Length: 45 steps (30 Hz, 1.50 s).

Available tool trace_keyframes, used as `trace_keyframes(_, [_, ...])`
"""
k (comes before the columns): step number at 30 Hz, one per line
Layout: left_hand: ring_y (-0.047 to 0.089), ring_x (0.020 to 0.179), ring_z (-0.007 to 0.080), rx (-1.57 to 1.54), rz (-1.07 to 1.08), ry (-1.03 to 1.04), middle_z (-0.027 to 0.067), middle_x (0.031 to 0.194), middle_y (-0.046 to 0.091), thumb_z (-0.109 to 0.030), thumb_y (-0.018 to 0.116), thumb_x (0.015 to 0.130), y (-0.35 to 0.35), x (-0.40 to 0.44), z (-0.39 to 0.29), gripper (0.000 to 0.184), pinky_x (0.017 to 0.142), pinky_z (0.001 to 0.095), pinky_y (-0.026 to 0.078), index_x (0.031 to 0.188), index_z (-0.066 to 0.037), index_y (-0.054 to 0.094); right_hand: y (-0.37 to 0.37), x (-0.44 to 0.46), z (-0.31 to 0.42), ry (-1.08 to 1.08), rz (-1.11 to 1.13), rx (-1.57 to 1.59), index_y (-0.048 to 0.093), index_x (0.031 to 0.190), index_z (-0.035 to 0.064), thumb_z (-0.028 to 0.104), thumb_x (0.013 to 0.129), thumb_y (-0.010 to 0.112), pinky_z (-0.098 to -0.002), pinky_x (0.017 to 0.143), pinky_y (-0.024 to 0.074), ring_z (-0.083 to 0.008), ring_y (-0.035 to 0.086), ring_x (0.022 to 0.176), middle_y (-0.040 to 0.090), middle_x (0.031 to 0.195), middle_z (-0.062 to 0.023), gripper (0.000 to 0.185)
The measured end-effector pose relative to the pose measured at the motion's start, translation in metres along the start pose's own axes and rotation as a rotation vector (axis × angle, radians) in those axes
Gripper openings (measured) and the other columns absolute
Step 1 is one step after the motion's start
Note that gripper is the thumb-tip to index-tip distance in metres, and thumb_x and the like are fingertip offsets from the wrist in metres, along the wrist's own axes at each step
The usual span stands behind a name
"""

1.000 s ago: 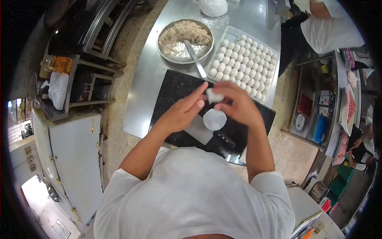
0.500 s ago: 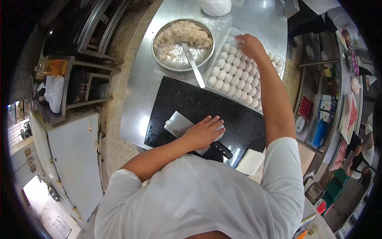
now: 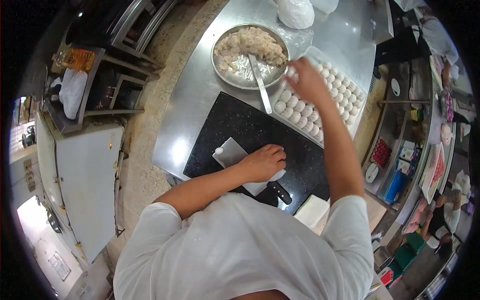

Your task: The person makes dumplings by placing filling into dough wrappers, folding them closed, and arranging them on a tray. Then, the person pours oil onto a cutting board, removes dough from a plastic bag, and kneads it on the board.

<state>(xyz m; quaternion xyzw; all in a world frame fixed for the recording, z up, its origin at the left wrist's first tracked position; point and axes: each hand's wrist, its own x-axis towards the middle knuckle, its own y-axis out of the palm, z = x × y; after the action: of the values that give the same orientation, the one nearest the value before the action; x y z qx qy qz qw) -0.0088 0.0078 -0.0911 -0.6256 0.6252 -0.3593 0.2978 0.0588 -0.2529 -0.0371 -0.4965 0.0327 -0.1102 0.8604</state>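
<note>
My left hand (image 3: 265,162) is over the black board (image 3: 220,117), fingers curled on a thin white dough wrapper (image 3: 277,175) whose edge shows below the hand. Under it lies a broad-bladed cleaver (image 3: 232,154) with a black handle; a small white dough ball (image 3: 219,150) sits at the blade's far left corner. My right hand (image 3: 308,82) hangs over the left side of a clear tray (image 3: 312,52) filled with rows of pleated white dumplings (image 3: 300,106). Its fingers are blurred, near the rim of the filling pan, and whether they hold anything is unclear.
A round metal pan (image 3: 220,75) of pale chunky filling (image 3: 252,42) stands left of the tray, a flat metal spatula (image 3: 261,85) resting across its rim. Behind is a white plastic bag (image 3: 296,13). A folded white cloth (image 3: 312,211) lies by the board's near right corner.
My right hand has moved from above the dumplings left and nearer, toward the pan. My left hand has gone from lying flat to curled fingers. The whole view has shifted slightly.
</note>
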Motion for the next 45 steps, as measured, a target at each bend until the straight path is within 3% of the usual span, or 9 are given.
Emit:
trace_keyframes(2, [0.060, 0.111, 0.0301, -0.006, -0.173, 0.112, 0.0096, 0.107, 0.065, -0.014, 0.056, 0.092, 0.001, -0.014, 0.002, 0.017, 0.087, 0.0460, 0.048, 0.104, -0.006, 0.063, 0.004, -0.026, 0.062, -0.039, 0.162, 0.034, 0.061, 0.108, 0.0008, 0.024, 0.084, 0.073, -0.0488, 0.087, 0.0517, -0.0405, 0.062, 0.104, 0.057, 0.114, -0.0205, 0.036])
trace_keyframes(5, [0.065, 0.100, 0.0316, -0.429, 0.187, -0.187, 0.0110, 0.100, 0.066, -0.015, 0.054, 0.097, -0.028, -0.029, -0.006, 0.014, 0.080, 0.0455, 0.051, 0.106, -0.005, 0.058, 0.052, -0.041, 0.068, -0.092, 0.141, -0.061, 0.059, 0.100, -0.0006, 0.017, 0.086, 0.068, -0.0494, 0.078, 0.0537, -0.0427, 0.065, 0.093, 0.056, 0.109, -0.0241, 0.024])
trace_keyframes(10, [0.066, 0.091, 0.0305, -0.889, -0.220, -0.641, 0.0137, 0.096, 0.066, -0.021, 0.061, 0.098, -0.067, -0.048, -0.014, 0.018, 0.076, 0.0385, 0.052, 0.108, -0.006, 0.055, 0.056, -0.015, 0.050, 0.072, -0.047, -0.237, 0.060, 0.099, -0.0002, 0.011, 0.086, 0.059, -0.0486, 0.066, 0.0563, -0.0405, 0.068, 0.078, 0.059, 0.103, -0.0252, 0.018])
trace_keyframes(12, [0.064, 0.085, 0.0311, -0.904, -0.334, -0.629, 0.0117, 0.098, 0.067, -0.017, 0.068, 0.091, -0.072, -0.052, -0.025, 0.019, 0.075, 0.0410, 0.053, 0.103, -0.007, 0.058, 0.045, -0.003, 0.042, 0.029, -0.022, -0.375, 0.065, 0.093, 0.0043, 0.014, 0.091, 0.053, -0.0492, 0.064, 0.0557, -0.0382, 0.069, 0.076, 0.064, 0.093, -0.0206, 0.016])
trace_keyframes(14, [0.064, 0.087, 0.0253, -0.471, -0.411, -0.195, 0.0066, 0.095, 0.066, -0.012, 0.071, 0.087, -0.075, -0.056, -0.029, 0.017, 0.078, 0.0369, 0.053, 0.099, -0.008, 0.061, 0.036, 0.009, 0.046, -0.032, -0.106, -0.411, 0.068, 0.085, 0.0082, 0.017, 0.092, 0.052, -0.0477, 0.061, 0.0556, -0.0355, 0.069, 0.076, 0.066, 0.086, -0.0161, 0.020])
trace_keyframes(18, [0.063, 0.095, 0.0265, -0.185, -0.236, 0.045, 0.0061, 0.098, 0.066, -0.007, 0.073, 0.073, -0.087, -0.062, -0.032, 0.029, 0.087, 0.0402, 0.052, 0.102, -0.009, 0.066, 0.014, 0.029, 0.070, -0.094, -0.072, -0.560, 0.071, 0.100, 0.0122, 0.013, 0.090, 0.051, -0.0443, 0.066, 0.0570, -0.0316, 0.070, 0.084, 0.067, 0.098, -0.0140, 0.022])
trace_keyframes(22, [0.061, 0.108, 0.0285, -0.104, -0.377, -0.014, 0.0089, 0.104, 0.067, -0.002, 0.068, 0.073, -0.094, -0.064, -0.021, 0.025, 0.099, 0.0430, 0.047, 0.097, -0.007, 0.064, 0.033, 0.047, 0.047, -0.167, -0.002, -0.545, 0.072, 0.104, 0.0136, 0.009, 0.086, 0.052, -0.0431, 0.070, 0.0574, -0.0311, 0.070, 0.089, 0.068, 0.100, -0.0134, 0.028])
trace_keyframes(28, [0.060, 0.116, 0.0210, -1.409, -0.788, -0.887, 0.0108, 0.123, 0.064, -0.020, 0.057, 0.097, -0.107, -0.079, 0.021, 0.037, 0.099, 0.0347, 0.046, 0.131, -0.007, 0.057, -0.003, 0.035, 0.052, -0.203, 0.248, -0.507, 0.074, 0.103, 0.0148, 0.006, 0.083, 0.055, -0.0448, 0.074, 0.0574, -0.0323, 0.071, 0.087, 0.070, 0.099, -0.0148, 0.029])
trace_keyframes(45, [0.059, 0.117, 0.0237, -1.705, -1.016, -0.808, 0.0127, 0.126, 0.062, -0.029, 0.055, 0.102, -0.102, -0.061, 0.052, 0.042, 0.105, 0.0379, 0.044, 0.131, 0.002, 0.053, -0.024, -0.005, 0.010, -0.093, 0.179, -0.239, 0.076, 0.100, 0.0133, 0.009, 0.085, 0.059, -0.0446, 0.078, 0.0535, -0.0349, 0.068, 0.089, 0.070, 0.096, -0.0144, 0.023])
